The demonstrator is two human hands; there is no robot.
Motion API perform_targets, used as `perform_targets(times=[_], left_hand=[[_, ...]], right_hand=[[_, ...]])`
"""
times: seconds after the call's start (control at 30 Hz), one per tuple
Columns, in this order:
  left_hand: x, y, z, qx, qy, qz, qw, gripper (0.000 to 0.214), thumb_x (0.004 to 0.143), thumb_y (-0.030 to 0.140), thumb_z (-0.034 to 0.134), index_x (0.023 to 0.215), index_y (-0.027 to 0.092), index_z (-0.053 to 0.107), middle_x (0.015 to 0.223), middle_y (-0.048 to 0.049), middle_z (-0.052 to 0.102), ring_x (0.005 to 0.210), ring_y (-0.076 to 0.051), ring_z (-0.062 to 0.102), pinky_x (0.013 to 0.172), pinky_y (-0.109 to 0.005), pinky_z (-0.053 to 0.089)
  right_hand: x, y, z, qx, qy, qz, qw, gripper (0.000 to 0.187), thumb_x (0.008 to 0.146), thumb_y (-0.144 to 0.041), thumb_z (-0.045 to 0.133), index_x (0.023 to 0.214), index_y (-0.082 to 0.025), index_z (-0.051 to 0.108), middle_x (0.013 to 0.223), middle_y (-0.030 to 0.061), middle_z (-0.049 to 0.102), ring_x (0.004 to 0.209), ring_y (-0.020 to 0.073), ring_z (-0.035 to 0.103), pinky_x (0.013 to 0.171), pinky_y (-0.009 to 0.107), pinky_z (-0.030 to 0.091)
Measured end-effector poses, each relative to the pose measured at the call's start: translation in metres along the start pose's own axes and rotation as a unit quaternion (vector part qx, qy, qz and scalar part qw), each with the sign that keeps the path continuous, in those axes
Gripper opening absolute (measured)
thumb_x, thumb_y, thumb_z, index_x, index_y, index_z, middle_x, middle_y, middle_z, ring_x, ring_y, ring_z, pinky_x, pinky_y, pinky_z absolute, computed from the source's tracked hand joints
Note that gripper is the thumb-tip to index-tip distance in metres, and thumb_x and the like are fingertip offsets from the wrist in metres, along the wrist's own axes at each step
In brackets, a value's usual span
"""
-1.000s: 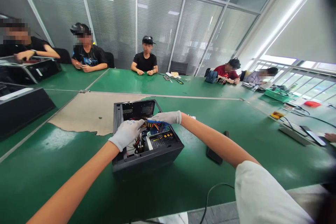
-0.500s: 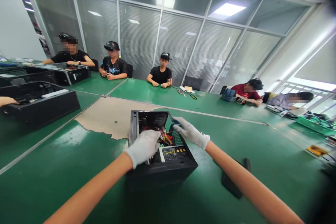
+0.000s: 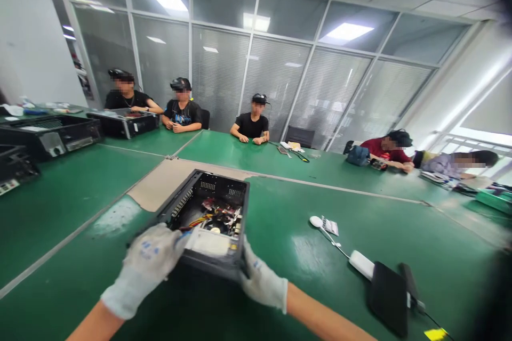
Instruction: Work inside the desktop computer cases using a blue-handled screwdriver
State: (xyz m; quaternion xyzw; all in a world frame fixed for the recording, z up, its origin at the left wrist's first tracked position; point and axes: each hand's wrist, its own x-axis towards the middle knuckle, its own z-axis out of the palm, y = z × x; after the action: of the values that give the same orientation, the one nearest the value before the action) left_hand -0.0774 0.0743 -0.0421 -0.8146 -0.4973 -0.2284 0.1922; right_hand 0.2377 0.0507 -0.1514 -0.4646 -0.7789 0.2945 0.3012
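A small open black computer case sits on the green table, its wires and parts showing from above. My left hand, in a white glove, is closed over the case's near left corner. My right hand, also gloved, grips the near right corner from the side. Both hands hold the case, which is turned at an angle to me.
To the right lie a white cable with a plug, a white block and a black flat device. Other black cases stand at the left. Several people sit along the far side.
Both hands left the inside of the case and moved to its near corners. The case has been turned and pulled closer, and the view has shifted upward and right.
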Motion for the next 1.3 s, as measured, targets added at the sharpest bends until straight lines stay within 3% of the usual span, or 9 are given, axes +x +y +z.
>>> perform_targets(times=[0.13, 0.27, 0.37, 0.47, 0.57, 0.67, 0.8, 1.03, 1.3], left_hand=[[-0.020, -0.043, -0.026, 0.052, 0.133, -0.128, 0.981, 0.047, 0.099, 0.040, 0.039, 0.141, 0.023, 0.052, 0.136, -0.0176, 0.062, 0.136, -0.039, 0.050, 0.113, -0.066, 0.041], [-0.037, -0.016, -0.008, 0.088, 0.147, -0.099, 0.980, 0.054, 0.097, 0.041, 0.047, 0.147, 0.024, 0.044, 0.139, -0.0169, 0.062, 0.132, -0.038, 0.055, 0.112, -0.061, 0.045], [-0.063, -0.001, 0.029, 0.088, 0.127, -0.098, 0.983, 0.048, 0.096, 0.042, 0.048, 0.142, 0.029, 0.053, 0.142, -0.0113, 0.062, 0.134, -0.036, 0.055, 0.106, -0.056, 0.052], [-0.090, 0.007, 0.070, 0.096, 0.100, -0.135, 0.981, 0.040, 0.097, 0.039, 0.048, 0.132, 0.030, 0.064, 0.135, -0.0098, 0.068, 0.124, -0.033, 0.064, 0.099, -0.051, 0.057], [-0.099, 0.022, 0.104, 0.095, 0.045, -0.144, 0.984, 0.039, 0.100, 0.038, 0.046, 0.130, 0.027, 0.069, 0.134, -0.0113, 0.069, 0.120, -0.031, 0.067, 0.101, -0.048, 0.057], [-0.085, 0.047, 0.128, 0.055, -0.023, -0.136, 0.989, 0.044, 0.101, 0.040, 0.045, 0.137, 0.023, 0.066, 0.140, -0.0130, 0.065, 0.128, -0.031, 0.063, 0.108, -0.048, 0.053], [-0.050, 0.087, 0.159, -0.024, -0.096, -0.096, 0.991, 0.051, 0.100, 0.039, 0.048, 0.141, 0.012, 0.061, 0.143, -0.0198, 0.062, 0.131, -0.033, 0.060, 0.111, -0.048, 0.051], [-0.027, 0.157, 0.222, -0.048, -0.013, -0.025, 0.998, 0.040, 0.098, 0.019, 0.042, 0.128, 0.018, 0.068, 0.138, -0.0164, 0.066, 0.129, -0.031, 0.062, 0.109, -0.050, 0.054], [-0.023, 0.137, 0.206, -0.065, -0.009, -0.047, 0.997, 0.032, 0.102, 0.025, 0.042, 0.123, 0.021, 0.066, 0.134, -0.0131, 0.066, 0.131, -0.029, 0.060, 0.108, -0.050, 0.052]], right_hand=[[0.120, -0.052, 0.098, -0.055, -0.042, -0.050, 0.996, 0.127, 0.073, -0.058, 0.080, 0.167, -0.015, 0.005, 0.167, 0.0236, 0.023, 0.153, 0.0414, 0.027, 0.121, 0.058, 0.035], [0.256, -0.120, 0.152, -0.145, -0.067, -0.025, 0.987, 0.080, 0.094, -0.035, 0.062, 0.161, -0.013, 0.026, 0.161, 0.0259, 0.036, 0.148, 0.0396, 0.038, 0.120, 0.063, 0.030], [0.285, -0.131, 0.154, -0.147, -0.012, -0.082, 0.986, 0.054, 0.101, -0.040, 0.053, 0.149, -0.018, 0.046, 0.154, 0.0180, 0.047, 0.141, 0.0318, 0.047, 0.118, 0.050, 0.036], [0.252, -0.089, 0.135, -0.157, 0.010, -0.146, 0.977, 0.032, 0.105, -0.043, 0.047, 0.119, -0.022, 0.066, 0.128, 0.0103, 0.066, 0.118, 0.0247, 0.061, 0.105, 0.037, 0.047], [0.197, -0.026, 0.095, -0.207, 0.054, -0.080, 0.974, 0.028, 0.104, -0.036, 0.048, 0.098, -0.019, 0.070, 0.105, 0.0106, 0.071, 0.102, 0.0234, 0.065, 0.094, 0.032, 0.048], [0.144, 0.019, 0.046, -0.268, 0.085, -0.001, 0.960, 0.035, 0.105, -0.039, 0.046, 0.093, -0.020, 0.072, 0.096, 0.0104, 0.072, 0.092, 0.0231, 0.066, 0.083, 0.029, 0.045], [0.076, 0.036, 0.006, -0.313, 0.065, 0.077, 0.944, 0.060, 0.110, -0.043, 0.028, 0.078, -0.022, 0.074, 0.077, 0.0084, 0.073, 0.072, 0.0205, 0.068, 0.066, 0.028, 0.039], [0.034, 0.041, 0.018, -0.369, -0.021, 0.124, 0.921, 0.029, 0.097, -0.028, 0.049, 0.098, -0.024, 0.078, 0.097, 0.0091, 0.078, 0.094, 0.0294, 0.074, 0.075, 0.034, 0.049], [0.041, 0.043, 0.020, -0.373, -0.016, 0.098, 0.923, 0.034, 0.102, -0.031, 0.044, 0.104, -0.022, 0.077, 0.101, 0.0097, 0.078, 0.096, 0.0283, 0.075, 0.076, 0.034, 0.050]])
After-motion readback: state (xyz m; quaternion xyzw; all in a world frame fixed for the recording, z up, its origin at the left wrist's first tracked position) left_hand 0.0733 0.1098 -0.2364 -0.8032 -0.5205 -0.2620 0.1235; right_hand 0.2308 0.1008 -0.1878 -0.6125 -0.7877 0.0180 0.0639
